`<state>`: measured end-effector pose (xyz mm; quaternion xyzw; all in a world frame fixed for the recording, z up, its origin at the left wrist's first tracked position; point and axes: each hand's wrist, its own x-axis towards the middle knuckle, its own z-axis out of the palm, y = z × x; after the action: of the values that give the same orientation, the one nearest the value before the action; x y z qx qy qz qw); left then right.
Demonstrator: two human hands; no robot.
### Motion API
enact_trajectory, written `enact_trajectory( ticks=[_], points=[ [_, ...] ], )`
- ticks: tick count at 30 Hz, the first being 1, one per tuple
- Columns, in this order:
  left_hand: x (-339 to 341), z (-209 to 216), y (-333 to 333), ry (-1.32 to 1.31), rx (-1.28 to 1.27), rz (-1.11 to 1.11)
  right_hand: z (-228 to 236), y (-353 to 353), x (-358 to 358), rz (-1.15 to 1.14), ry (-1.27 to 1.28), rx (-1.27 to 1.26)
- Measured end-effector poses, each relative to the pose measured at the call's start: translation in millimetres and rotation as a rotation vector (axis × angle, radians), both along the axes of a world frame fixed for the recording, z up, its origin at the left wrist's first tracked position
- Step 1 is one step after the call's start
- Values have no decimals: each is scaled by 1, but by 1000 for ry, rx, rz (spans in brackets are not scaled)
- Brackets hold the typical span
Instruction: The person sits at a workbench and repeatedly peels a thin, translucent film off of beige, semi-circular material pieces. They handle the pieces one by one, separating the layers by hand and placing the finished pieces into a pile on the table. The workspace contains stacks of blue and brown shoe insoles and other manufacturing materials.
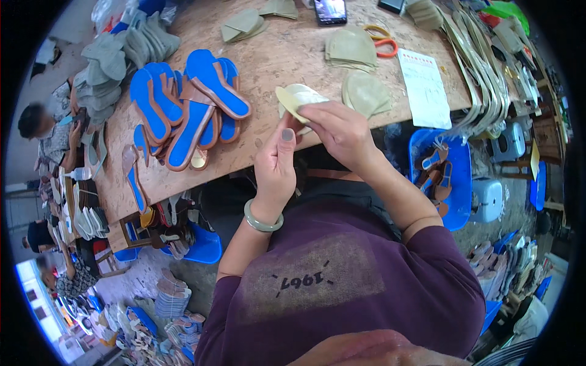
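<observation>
At the near edge of the table, both my hands hold a thin, curved, pale yellow piece (289, 104), tilted up. The thumb and fingers of my right hand (343, 129) pinch its lower right side. My left hand (276, 161), with a pale bangle at the wrist, supports it from below; its thumb points up and its fingers are partly hidden. Just behind the piece is a whitish rounded sheet (308, 94), partly covered. To the left lies a pile of sandal soles (192, 122) with blue tops and brown edges. Stacked beige rounded pieces (365, 93) lie to the right.
Further back are another beige stack (351, 47), orange-handled scissors (386, 47), a phone (330, 11) and a written paper sheet (425, 85). Long strips (482, 73) hang over the right edge. A blue basin (459, 183) holds footwear below. Other people (58, 125) sit at left.
</observation>
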<state>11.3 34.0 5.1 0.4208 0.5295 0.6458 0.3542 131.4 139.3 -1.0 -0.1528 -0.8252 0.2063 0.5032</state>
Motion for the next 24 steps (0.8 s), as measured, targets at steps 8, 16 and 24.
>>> enact_trajectory(
  ticks=[8,16,24],
  points=[
    [7,-3,-6,183,98,211,-2,-18,-4,211,26,-500],
    [10,-3,-14,247,-53,171,1,-16,1,377,78,-1291],
    [6,-6,-10,413,-3,41,-5,-8,4,431,118,-1287]
  ],
)
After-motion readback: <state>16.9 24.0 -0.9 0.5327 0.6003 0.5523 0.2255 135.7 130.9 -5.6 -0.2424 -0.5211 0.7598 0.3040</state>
